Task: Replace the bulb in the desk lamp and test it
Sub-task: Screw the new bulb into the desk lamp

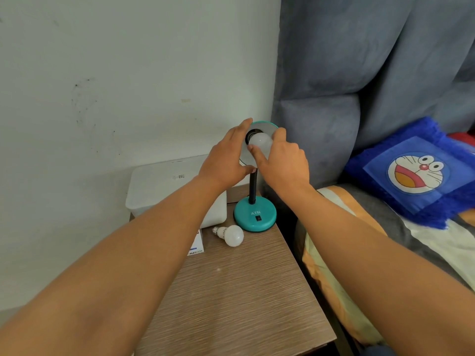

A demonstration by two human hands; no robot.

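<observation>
Centre frame: right hand [282,160] grips bulb [261,143] in lamp shade [267,125] | left hand [226,160] clasps shade rim | spare bulb [232,235] lies beside teal base [255,214] | seating unconfirmed; switch test outstanding

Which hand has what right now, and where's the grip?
Right hand grips the bulb in the lamp shade by its white globe. Left hand braces the shade's rim.

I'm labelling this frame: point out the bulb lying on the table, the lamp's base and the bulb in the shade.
Loose bulb [233,235]: head view, white globe.
Lamp base [255,213]: head view, teal top.
Bulb in shade [261,141]: head view, globe between fingers.
</observation>
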